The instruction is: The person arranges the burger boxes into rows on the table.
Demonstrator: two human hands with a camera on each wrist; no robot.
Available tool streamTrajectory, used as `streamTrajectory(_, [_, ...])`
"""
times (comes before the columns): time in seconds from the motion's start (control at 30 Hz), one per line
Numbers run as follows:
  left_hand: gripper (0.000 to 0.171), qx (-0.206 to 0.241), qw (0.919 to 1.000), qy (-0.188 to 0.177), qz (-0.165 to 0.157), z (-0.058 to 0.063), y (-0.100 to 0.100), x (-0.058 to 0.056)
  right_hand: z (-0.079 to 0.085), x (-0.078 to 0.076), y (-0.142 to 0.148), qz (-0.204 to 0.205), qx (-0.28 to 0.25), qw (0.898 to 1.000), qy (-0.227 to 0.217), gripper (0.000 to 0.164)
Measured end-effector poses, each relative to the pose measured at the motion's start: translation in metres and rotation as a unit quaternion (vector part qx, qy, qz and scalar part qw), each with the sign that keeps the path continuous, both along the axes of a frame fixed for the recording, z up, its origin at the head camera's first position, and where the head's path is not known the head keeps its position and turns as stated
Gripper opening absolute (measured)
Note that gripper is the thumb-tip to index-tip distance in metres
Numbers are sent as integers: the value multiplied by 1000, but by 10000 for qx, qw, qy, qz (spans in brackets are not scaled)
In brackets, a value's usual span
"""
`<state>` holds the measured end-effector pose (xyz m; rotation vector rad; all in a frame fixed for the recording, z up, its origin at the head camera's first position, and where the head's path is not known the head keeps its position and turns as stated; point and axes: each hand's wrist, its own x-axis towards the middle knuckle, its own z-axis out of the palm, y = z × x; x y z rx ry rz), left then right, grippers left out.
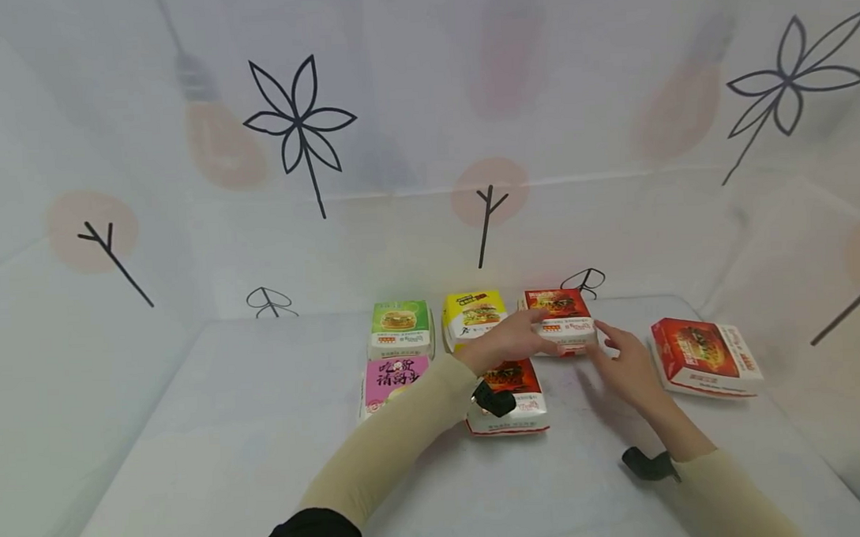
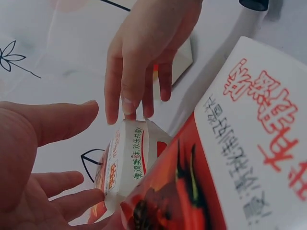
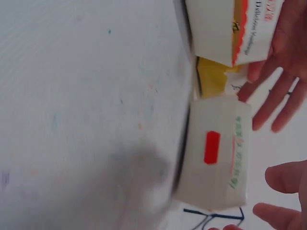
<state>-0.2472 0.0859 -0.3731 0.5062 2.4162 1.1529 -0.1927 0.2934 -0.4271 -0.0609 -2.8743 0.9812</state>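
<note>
A red-and-white burger box (image 1: 569, 339) stands at the back of the table, right of a yellow burger box (image 1: 474, 310). My left hand (image 1: 514, 338) is at its left side, with straight, spread fingers reaching over the near left edge. At the right side is my right hand (image 1: 627, 370), fingers extended and fingertips close to the box. In the left wrist view the right hand (image 2: 148, 48) has its fingertips at the box's (image 2: 136, 158) edge. The right wrist view shows the right thumb (image 3: 288, 177) apart from the box (image 3: 216, 148); exact contact is hard to tell.
A green burger box (image 1: 401, 317) stands behind a pink one (image 1: 391, 376), partly hidden by the left sleeve. Another red-and-white box (image 1: 509, 416) lies in front, below the left wrist. One more red box (image 1: 703, 358) sits at the far right. A patterned cloth backdrop (image 1: 401, 246) rises behind.
</note>
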Motion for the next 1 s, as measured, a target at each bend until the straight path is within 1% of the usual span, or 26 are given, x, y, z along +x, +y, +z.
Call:
streamTrajectory(0.1, [72,-45,10000,-31,27,0,0,0,8,6,7,-92,81,9998,176,63])
streamTrajectory(0.23, [73,-39,10000,-63,28,0,0,0,19,17,21,-270,140,9990,322,62])
streamTrajectory(0.33, [73,-5,10000,-56,-9,-1,0,0,25,24,37,-380,108,9984,415,62])
streamTrajectory(0.43, [72,-23,10000,-25,-49,-1,0,0,29,29,57,-374,30,9974,617,59])
streamTrajectory(0.5, [72,-44,10000,-6,-58,-1,0,-1,30,32,71,-385,11,9968,698,58])
streamTrajectory(0.6, [71,-86,9999,38,-51,-1,0,-1,29,34,92,-436,131,9957,807,57])
streamTrajectory(0.73, [71,-117,9999,86,-25,-2,1,0,25,33,114,-654,472,9929,871,55])
streamTrajectory(0.83, [72,-165,9998,86,16,-3,1,0,20,34,124,-730,712,9912,844,53])
streamTrajectory(1.0, [72,-189,9998,78,53,-3,1,0,15,34,133,-661,948,9910,678,51])
